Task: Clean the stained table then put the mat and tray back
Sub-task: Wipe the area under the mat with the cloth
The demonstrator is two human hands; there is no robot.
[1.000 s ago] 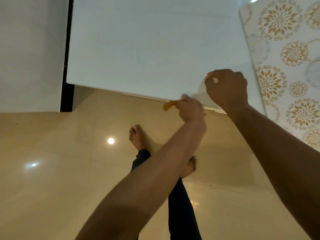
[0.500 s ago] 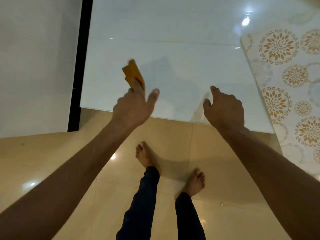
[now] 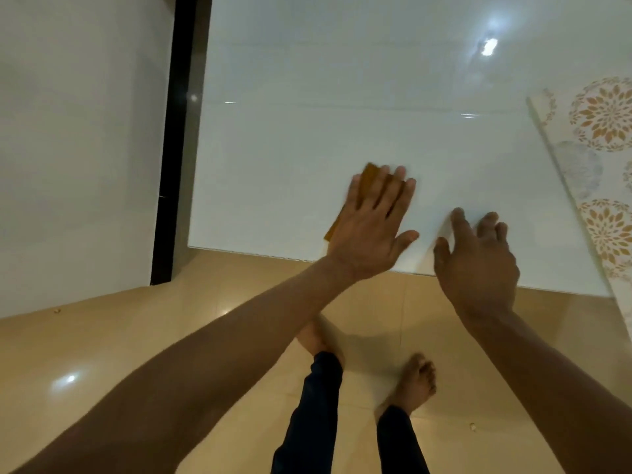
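A glossy white table (image 3: 342,131) fills the upper middle of the head view. My left hand (image 3: 372,224) lies flat with straight fingers near the table's front edge, pressing an orange cloth (image 3: 367,176) onto the surface; most of the cloth is hidden under the palm. My right hand (image 3: 475,258) hovers just right of it at the front edge, fingers loosely spread and holding nothing. A floral-patterned mat (image 3: 602,159) lies on the table's right side, partly out of frame. No tray is in view.
A white wall or cabinet panel (image 3: 78,138) stands at the left, split from the table by a dark gap (image 3: 178,131). Below the table is a shiny beige tiled floor (image 3: 171,336) with my bare feet (image 3: 413,381) on it.
My left hand has moved right and toward the front edge and flattened onto the cloth, which it pinched before. My right hand opened its fingers. The camera has tilted up over the table.
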